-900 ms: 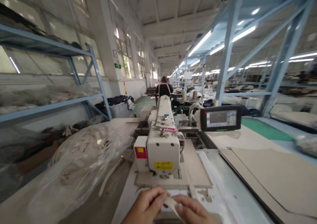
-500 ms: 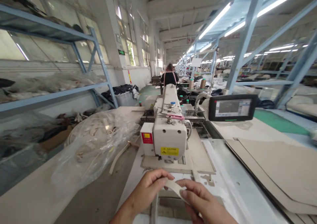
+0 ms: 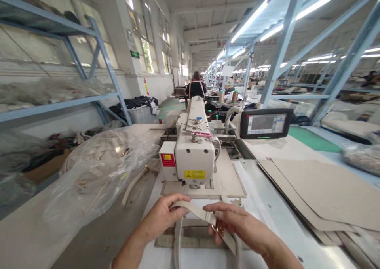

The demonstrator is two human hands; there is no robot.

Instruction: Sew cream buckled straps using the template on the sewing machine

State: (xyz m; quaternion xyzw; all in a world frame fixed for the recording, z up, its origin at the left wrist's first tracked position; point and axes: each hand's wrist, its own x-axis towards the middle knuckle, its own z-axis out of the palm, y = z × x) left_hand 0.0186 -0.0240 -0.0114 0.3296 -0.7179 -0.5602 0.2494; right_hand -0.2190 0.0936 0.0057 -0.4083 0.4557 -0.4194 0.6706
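Note:
A cream strap (image 3: 194, 209) is stretched between my two hands in front of the sewing machine (image 3: 194, 158). My left hand (image 3: 158, 221) pinches it between thumb and fingers, and a length hangs down below that hand. Near a gold-coloured metal buckle (image 3: 219, 230) on the strap, my right hand (image 3: 242, 221) grips the other part, with its index finger stretched along the top. Some of the right fingers are hidden behind the strap and buckle. Beneath the hands lies a flat plate (image 3: 190, 243) with cut-out slots on the white work surface.
A clear plastic bag (image 3: 97, 174) of straps lies to the left, beside a loose strap (image 3: 133, 184). Large beige sheets (image 3: 323, 193) are stacked at the right. A control screen (image 3: 266, 123) stands behind them. Further off, a person (image 3: 196, 87) sits facing away.
My hands have moved apart along the strap, and the gold buckle has come into view at my right hand. The whole view has shifted slightly, with the machine now further left.

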